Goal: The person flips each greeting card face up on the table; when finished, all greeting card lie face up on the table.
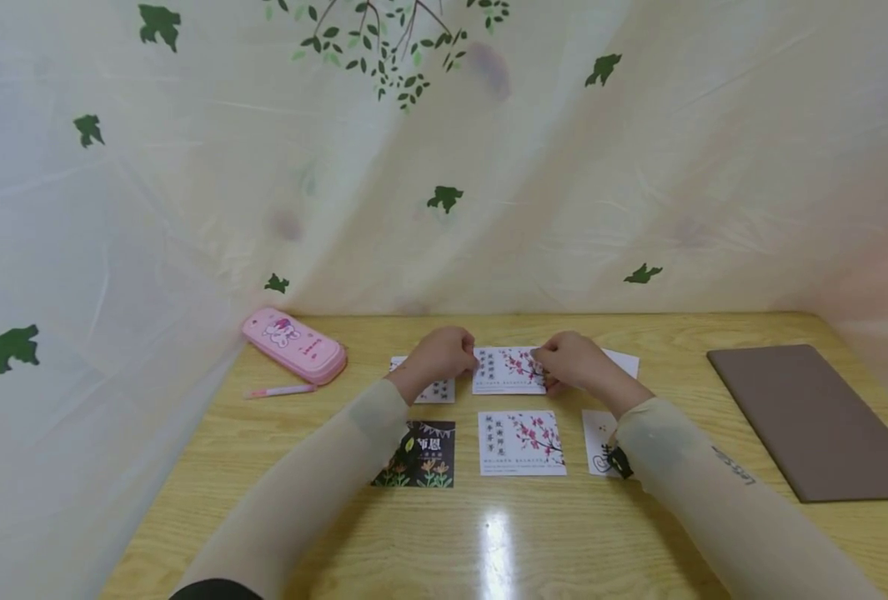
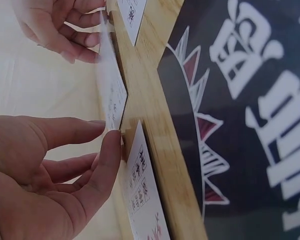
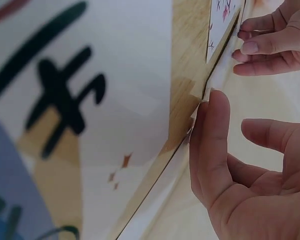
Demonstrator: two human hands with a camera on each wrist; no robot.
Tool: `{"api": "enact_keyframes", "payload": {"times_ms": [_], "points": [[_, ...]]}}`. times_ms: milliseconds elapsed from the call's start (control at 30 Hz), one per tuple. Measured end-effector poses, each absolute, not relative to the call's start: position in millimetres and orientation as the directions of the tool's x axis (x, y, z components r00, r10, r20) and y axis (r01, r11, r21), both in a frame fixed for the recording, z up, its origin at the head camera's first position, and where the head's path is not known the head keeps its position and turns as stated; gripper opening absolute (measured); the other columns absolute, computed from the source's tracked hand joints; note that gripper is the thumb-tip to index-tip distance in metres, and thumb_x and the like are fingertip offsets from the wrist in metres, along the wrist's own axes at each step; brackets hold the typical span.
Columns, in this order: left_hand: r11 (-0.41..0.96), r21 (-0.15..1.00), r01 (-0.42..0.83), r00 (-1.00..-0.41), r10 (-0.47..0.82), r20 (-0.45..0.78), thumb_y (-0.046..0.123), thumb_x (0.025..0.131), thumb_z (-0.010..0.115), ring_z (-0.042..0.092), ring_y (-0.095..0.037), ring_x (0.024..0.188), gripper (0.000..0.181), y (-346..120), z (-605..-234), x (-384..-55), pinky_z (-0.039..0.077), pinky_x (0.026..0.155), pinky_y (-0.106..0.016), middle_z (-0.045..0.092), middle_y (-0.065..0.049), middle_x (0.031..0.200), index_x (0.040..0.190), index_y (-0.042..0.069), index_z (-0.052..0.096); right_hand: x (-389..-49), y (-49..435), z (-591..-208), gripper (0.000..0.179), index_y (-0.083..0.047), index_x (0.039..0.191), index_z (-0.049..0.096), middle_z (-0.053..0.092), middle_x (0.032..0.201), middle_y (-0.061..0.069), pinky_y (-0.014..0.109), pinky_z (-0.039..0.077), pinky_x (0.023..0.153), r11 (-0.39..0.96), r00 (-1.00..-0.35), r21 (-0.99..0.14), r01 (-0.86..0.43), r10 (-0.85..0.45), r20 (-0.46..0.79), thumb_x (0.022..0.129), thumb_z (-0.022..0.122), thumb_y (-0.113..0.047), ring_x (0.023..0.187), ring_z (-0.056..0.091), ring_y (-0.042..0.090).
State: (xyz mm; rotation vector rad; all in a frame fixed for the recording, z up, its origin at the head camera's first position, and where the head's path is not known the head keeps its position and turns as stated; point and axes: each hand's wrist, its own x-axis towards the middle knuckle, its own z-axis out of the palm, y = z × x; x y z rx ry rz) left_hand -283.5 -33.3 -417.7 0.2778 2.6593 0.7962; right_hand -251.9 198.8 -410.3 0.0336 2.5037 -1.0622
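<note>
A white card with pink blossom and dark lettering (image 1: 505,372) lies in the middle of the back row. My left hand (image 1: 444,357) pinches its left edge between thumb and index finger; the left wrist view shows this hand (image 2: 64,170) close up. At the card's right edge is my right hand (image 1: 573,360). In the right wrist view this hand (image 3: 250,175) has its fingertips at the card's edge, the thumb standing apart. A matching blossom card (image 1: 522,443) lies just in front. The left forearm partly covers a black card with flowers (image 1: 436,454).
Another white card (image 1: 438,392) is partly behind the left hand, and one (image 1: 625,362) behind the right. A card with brush drawing (image 1: 598,437) sits under the right wrist. A pink pencil case (image 1: 293,343) and a pen (image 1: 280,391) are left; a brown board (image 1: 811,421) is right.
</note>
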Motion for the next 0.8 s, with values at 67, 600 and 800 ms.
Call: {"api": "enact_keyframes", "payload": {"times_ms": [67, 600, 800], "points": [[0.823, 0.561, 0.093, -0.918, 0.289, -0.272, 0.019, 0.102, 0.072, 0.049, -0.013, 0.068, 0.028, -33.6, -417.1, -283.6, 0.041, 0.061, -0.025, 0.054, 0.001, 0.073, 0.081, 0.012, 0.056, -251.8, 199.1, -409.6, 0.043, 0.005, 0.129, 0.067, 0.070, 0.086, 0.009, 0.031, 0.060, 0.076, 0.714, -0.911, -0.678, 0.177, -0.142, -0.387, 0.112, 0.053, -0.031, 0.072, 0.073, 0.018], [0.723, 0.662, 0.198, -0.910, 0.386, -0.149, 0.032, 0.104, 0.070, 0.067, -0.024, 0.122, 0.047, -7.5, -404.6, -278.1, 0.058, 0.105, -0.041, 0.069, -0.007, 0.135, 0.145, 0.010, 0.062, -236.0, 230.6, -394.5, 0.059, 0.008, 0.150, 0.051, 0.063, 0.137, 0.030, 0.034, 0.067, 0.080, 0.689, -0.935, -0.717, 0.105, -0.178, -0.308, 0.113, 0.048, -0.038, 0.095, 0.075, 0.023], [0.707, 0.634, 0.315, -0.864, 0.490, -0.118, 0.031, 0.104, 0.070, 0.067, -0.019, 0.116, 0.048, 16.4, -404.7, -281.4, 0.059, 0.098, -0.032, 0.070, -0.005, 0.132, 0.145, 0.008, 0.062, -226.1, 249.0, -393.0, 0.063, 0.010, 0.152, 0.047, 0.063, 0.137, 0.032, 0.036, 0.067, 0.081, 0.707, -0.936, -0.698, 0.115, -0.159, -0.315, 0.113, 0.049, -0.038, 0.092, 0.077, 0.022]]}}
